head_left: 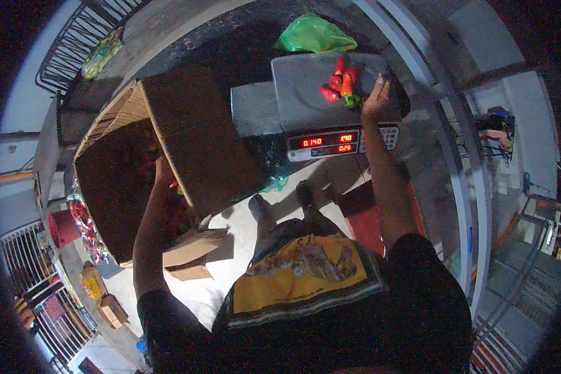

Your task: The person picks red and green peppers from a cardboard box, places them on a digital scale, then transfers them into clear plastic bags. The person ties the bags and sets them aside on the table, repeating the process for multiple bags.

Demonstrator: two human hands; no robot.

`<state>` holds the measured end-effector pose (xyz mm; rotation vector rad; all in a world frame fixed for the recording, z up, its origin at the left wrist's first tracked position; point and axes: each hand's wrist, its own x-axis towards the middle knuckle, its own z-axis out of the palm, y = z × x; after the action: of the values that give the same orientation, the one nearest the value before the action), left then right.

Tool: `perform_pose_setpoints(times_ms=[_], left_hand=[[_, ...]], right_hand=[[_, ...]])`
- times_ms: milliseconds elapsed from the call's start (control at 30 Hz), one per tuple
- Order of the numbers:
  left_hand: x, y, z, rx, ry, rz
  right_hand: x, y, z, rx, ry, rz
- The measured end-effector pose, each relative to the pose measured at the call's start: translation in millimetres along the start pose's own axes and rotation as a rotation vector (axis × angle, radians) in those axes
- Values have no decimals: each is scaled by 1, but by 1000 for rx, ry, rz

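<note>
My left hand (161, 169) reaches into a large cardboard box (190, 118), where its fingers vanish into shadow beside dim red and green produce. Whether it grips any of that, I cannot tell. A small pile of red peppers (339, 82), one with a green end, rests on the grey platform of a digital scale (293, 93). Just right of the pile, over the platform's right side, my right hand (377, 100) has its fingers stretched out and nothing visible in it. Red digits glow on the scale's front panel (324, 143).
A green plastic bag (315, 34) lies behind the scale. Beyond my right arm runs a pale metal frame (458, 162). A clear bag of red produce (84, 224) hangs at the box's left. Cardboard flaps (196, 244) and a red crate (364, 218) sit low near my legs.
</note>
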<state>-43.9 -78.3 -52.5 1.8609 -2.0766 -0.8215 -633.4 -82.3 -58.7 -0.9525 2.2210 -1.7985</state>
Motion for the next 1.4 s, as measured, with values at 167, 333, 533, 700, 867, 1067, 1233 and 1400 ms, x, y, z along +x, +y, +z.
perform_pose_setpoints(times_ms=[167,333,533,700,867,1067,1233,1400], left_hand=[[-44,17,-49,-50,222,-114],[-116,63,-109,-250,598,-168],[-158,209,-128,-543,785,60],[-116,323,-58,-694,420,279],[-110,330,-39,-858,276,340],[-125,236,-98,-660,619,140],[-153,140,-100,-676,757,-60],[-162,112,-86,-520,750,-157]], right_hand=[[-6,-43,-25,165,-42,-34],[-19,-43,-54,163,-97,-194],[-72,-145,-71,344,-462,-100],[-154,-256,-52,767,-1043,-54],[-158,-268,-48,530,-882,-32],[-5,-133,-50,-180,-329,-369],[51,-39,-30,-351,-392,-125],[44,-47,-27,-448,-348,-107]])
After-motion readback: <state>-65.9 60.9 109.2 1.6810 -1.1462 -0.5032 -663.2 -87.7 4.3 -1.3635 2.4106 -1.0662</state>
